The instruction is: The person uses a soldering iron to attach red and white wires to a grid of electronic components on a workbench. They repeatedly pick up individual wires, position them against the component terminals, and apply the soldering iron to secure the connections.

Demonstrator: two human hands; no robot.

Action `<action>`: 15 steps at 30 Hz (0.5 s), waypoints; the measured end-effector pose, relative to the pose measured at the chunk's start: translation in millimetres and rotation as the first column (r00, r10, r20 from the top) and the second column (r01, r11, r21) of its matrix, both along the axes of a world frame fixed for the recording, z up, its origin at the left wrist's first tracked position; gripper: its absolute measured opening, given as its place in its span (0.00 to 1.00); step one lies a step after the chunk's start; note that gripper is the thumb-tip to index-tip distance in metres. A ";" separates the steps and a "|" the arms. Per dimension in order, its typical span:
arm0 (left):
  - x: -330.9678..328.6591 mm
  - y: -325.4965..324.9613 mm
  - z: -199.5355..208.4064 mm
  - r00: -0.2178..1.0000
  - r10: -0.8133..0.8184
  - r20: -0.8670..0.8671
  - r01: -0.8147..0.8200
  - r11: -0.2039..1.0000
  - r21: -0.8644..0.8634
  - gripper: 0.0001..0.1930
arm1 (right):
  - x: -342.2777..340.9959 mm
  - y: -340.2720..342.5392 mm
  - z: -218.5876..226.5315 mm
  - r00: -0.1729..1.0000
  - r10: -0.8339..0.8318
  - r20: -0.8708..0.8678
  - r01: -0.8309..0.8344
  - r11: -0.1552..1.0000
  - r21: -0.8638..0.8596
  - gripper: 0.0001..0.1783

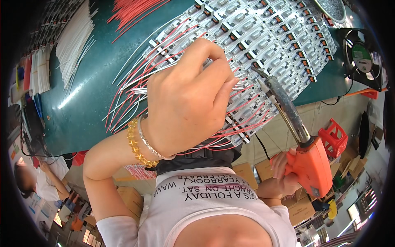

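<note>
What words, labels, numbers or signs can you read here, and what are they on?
White T-shirt: dark capitals, upside down, partly legible; I won't copy the wording.
Fan: light print on its green centre, too small.
Orange soldering gun: mark on its handle, too small.
Cardboard box, lower right: too blurred.

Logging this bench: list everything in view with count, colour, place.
Table: one, green, under boards
Module boards: many, whitish, top centre
Board wires: many, red and white, centre
Loose wires: many, red and white, upper left
Metal dish: one, grey, top right
Fan: one, black, right
Stool: one, red, right
Cardboard boxes: several, brown, lower background
Co-worker: at least one, white top, lower left
Soldering gun: one, orange, right
Bracelets: two, yellow and silver, left wrist
Shirt: one, white, lower centre
Left hand: one, bare, holding white wires
Right hand: one, bare, gripping gun
</note>
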State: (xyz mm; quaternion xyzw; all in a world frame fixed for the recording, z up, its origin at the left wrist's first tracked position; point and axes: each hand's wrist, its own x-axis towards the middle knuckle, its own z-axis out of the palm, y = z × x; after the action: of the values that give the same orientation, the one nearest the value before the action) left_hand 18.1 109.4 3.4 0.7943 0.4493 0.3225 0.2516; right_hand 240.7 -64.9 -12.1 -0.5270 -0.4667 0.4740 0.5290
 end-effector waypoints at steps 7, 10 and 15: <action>3.5 1.0 -1.9 0.999 0.005 -0.038 -0.005 1.000 0.021 0.06 | -11.3 -9.7 -9.2 0.918 -0.331 0.218 0.351 0.935 -0.059 0.35; 3.2 0.3 -2.8 0.998 0.023 -0.066 -0.021 0.999 0.031 0.06 | -2.0 -20.3 -13.4 0.896 -0.307 0.321 0.351 0.932 -0.089 0.36; 7.4 0.0 -1.6 0.997 0.003 -0.073 0.000 0.999 0.040 0.06 | -15.2 4.1 18.1 0.974 -0.171 0.147 0.197 0.961 -0.192 0.36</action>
State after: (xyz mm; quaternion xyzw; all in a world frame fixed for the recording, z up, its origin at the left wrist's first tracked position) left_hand 25.4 109.4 1.8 0.8101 0.4520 0.3024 0.2190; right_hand 225.6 -60.7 6.0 -0.6496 -0.3974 0.4331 0.4821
